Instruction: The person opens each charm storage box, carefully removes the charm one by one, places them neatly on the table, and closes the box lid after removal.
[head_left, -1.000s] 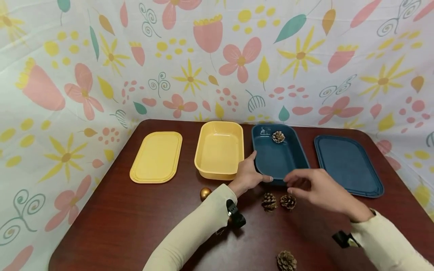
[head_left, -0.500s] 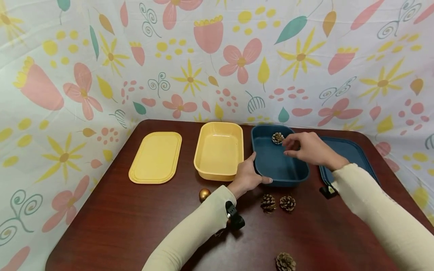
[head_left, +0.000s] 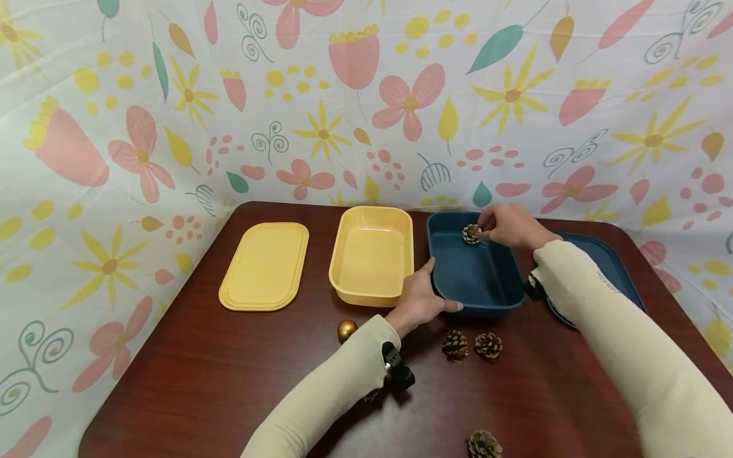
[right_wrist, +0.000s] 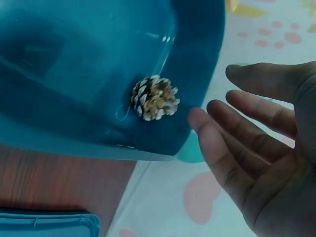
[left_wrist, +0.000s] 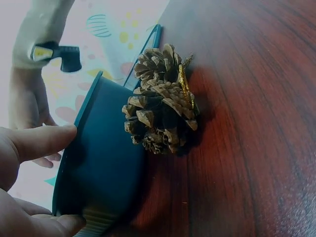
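My left hand (head_left: 420, 299) spans the near left corner of the blue container (head_left: 478, 302), thumb and fingers extended against its outside. In the left wrist view, the thumb (left_wrist: 47, 140) touches the rim. Over the container's far right side is my right hand (head_left: 512, 226), beside a pinecone (head_left: 472, 234) lying inside. The right wrist view shows that pinecone (right_wrist: 155, 98) on the container floor, apart from the loosely bent fingers (right_wrist: 224, 153), which hold nothing. Two pinecones (head_left: 455, 345) (head_left: 488, 346) lie in front of the container; one (left_wrist: 165, 113) has a gold cord near it.
A yellow container (head_left: 371, 254) stands left of the blue one, with a yellow lid (head_left: 265, 266) farther left. At right lies a blue lid (head_left: 601, 261), partly behind my arm. A gold ball (head_left: 346, 329) sits by my left sleeve. Another pinecone (head_left: 483, 443) lies near the bottom edge.
My right hand has moved from the near edge of the blue container up to its far end, beside the pinecone inside. The left hand has kept its place at the corner.
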### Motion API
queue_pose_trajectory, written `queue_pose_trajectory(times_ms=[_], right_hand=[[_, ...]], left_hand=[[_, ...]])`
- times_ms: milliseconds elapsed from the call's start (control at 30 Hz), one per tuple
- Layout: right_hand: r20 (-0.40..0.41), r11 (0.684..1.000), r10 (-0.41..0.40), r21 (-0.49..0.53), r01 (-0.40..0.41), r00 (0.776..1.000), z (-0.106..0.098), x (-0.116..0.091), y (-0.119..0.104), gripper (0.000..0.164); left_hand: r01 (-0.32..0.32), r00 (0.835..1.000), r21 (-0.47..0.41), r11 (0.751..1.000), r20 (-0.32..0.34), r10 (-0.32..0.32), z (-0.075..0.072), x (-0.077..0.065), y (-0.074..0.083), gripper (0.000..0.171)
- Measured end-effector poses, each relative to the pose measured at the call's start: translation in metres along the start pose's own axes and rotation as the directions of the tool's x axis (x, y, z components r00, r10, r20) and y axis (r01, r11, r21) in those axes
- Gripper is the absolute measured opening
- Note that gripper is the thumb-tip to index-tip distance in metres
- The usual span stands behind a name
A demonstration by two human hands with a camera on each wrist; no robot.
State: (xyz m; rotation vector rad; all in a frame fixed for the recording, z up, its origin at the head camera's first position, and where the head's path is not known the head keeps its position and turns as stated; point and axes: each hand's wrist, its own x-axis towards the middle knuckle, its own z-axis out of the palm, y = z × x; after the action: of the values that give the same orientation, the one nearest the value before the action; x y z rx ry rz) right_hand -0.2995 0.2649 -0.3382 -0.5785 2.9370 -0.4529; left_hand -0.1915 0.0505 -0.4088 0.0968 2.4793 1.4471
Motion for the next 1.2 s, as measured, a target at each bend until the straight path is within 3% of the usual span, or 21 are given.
queue_pose_trajectory(times_ms=[433, 900, 1200], right_hand=[[0.053, 0.984, 0.117, -0.140, -0.109, 0.992, 0.013, 0.033, 0.013, 0.026], [0.122, 0.964, 0.225, -0.168, -0.203, 0.967, 0.021, 0.044, 0.013, 0.044], [0.176, 0.957, 0.266, -0.168, -0.238, 0.948, 0.027, 0.053, 0.009, 0.039]], left_hand=[[-0.004, 1.000, 0.014, 1.000, -0.006, 0.004, -0.001, -0.003, 0.002, 0.106], [-0.007, 1.000, 0.028, 1.000, -0.004, 0.007, 0.001, -0.002, -0.001, 0.105], [-0.021, 1.000, 0.042, 0.999, -0.018, 0.022, 0.000, 0.000, -0.001, 0.107]])
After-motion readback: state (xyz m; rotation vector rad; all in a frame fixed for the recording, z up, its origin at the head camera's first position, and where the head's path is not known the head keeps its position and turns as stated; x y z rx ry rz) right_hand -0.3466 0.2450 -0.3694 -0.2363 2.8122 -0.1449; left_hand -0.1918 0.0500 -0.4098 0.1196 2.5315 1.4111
